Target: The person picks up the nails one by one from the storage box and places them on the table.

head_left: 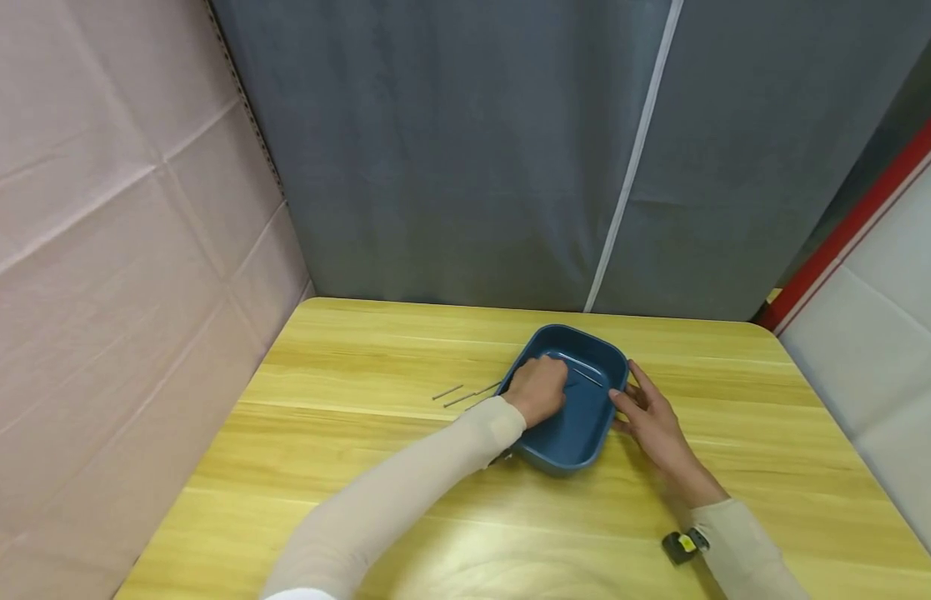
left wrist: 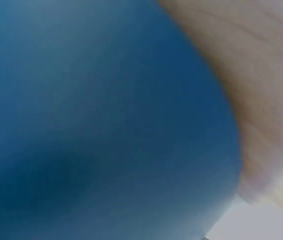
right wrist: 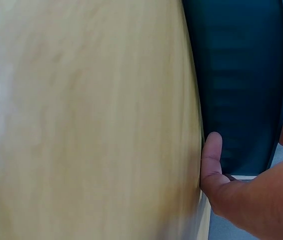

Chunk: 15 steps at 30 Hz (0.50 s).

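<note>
A dark blue rectangular bin [head_left: 585, 421] stands on the table, turned at an angle. My left hand [head_left: 538, 390] reaches over its left rim, knuckles up with the fingers bent down inside; the fingertips and anything between them are hidden. A thin metal rod [head_left: 588, 378], like a long nail, lies in the bin near the far wall. My right hand [head_left: 651, 421] grips the bin's right side, with fingers at the rim and against the outer wall [right wrist: 241, 90]. Blue plastic [left wrist: 106, 100] fills most of the left wrist view, blurred.
Several similar thin metal rods [head_left: 459, 400] lie on the wooden table [head_left: 345, 358] left of the bin, some partly behind the left forearm. A grey curtain [head_left: 450, 167] hangs behind the table. Pale sheets [head_left: 120, 250] line both sides.
</note>
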Motion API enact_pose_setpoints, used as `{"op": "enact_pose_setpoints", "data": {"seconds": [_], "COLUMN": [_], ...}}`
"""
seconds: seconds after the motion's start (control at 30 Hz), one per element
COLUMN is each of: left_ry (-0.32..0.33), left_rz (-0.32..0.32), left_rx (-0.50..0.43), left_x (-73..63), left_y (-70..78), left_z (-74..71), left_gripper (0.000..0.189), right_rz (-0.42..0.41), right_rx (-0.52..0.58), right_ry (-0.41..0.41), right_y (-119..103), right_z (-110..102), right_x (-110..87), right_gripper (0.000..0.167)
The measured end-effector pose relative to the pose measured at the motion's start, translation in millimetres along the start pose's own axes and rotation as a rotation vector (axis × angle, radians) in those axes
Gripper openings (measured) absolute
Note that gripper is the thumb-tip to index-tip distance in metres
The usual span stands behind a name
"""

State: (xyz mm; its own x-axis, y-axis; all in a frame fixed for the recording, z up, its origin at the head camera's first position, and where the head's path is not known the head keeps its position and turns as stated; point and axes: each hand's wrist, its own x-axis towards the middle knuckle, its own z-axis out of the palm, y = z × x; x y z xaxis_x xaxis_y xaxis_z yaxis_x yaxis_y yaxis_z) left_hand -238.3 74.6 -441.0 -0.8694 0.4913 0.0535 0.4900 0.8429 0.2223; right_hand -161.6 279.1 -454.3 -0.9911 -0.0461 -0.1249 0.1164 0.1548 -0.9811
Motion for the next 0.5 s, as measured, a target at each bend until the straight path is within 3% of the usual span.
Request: {"op": "enact_pose_setpoints", "data": {"seconds": [0.33,0.5], "left_ry": [0.070,0.132], "left_rz": [0.091,0.125], "left_rx": [-0.047,-0.064], "left_x": [-8.1,10.1], "left_y": [-9.6,-29.4], "left_z": [-2.3,32.9], "left_gripper": [0.037,0.034], "right_rz": [0.003,0.006], "right_rx": [-0.025,-0.033], "right_ry": [-0.005,-0.004], "right_y": [-0.6,-0.6], "right_z": [1.3,1.2], "right_x": [-0.6,-0.7], "right_gripper": [0.080,0.081]}}
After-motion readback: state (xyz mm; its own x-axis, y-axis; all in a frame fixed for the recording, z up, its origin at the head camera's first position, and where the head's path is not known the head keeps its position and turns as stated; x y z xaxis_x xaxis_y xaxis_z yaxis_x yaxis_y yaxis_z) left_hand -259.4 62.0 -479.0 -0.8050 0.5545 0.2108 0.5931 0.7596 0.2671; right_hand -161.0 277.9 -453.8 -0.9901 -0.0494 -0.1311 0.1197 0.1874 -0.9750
